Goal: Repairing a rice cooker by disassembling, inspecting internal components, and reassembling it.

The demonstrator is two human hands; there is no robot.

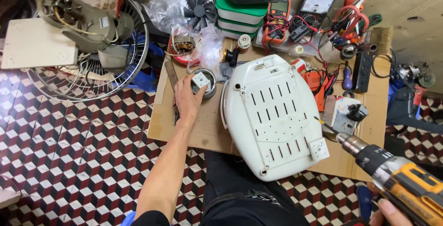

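Left fingers clasped on a small white square block over a round metal tin; right fingers clenched around a yellow-black drill.

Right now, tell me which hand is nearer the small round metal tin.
Left. The left hand touches the round metal tin on the cardboard-topped table; the right hand is far off, holding the yellow drill.

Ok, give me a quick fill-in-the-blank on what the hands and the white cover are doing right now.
1. The left hand reaches into a small round ____ holding a white part.
2. The right hand grips a yellow and black cordless ____.
3. The white slotted cover lies on a sheet of ____.
4. Behind the cover sits an orange ____ with red and black leads.

Missing words: tin; drill; cardboard; multimeter
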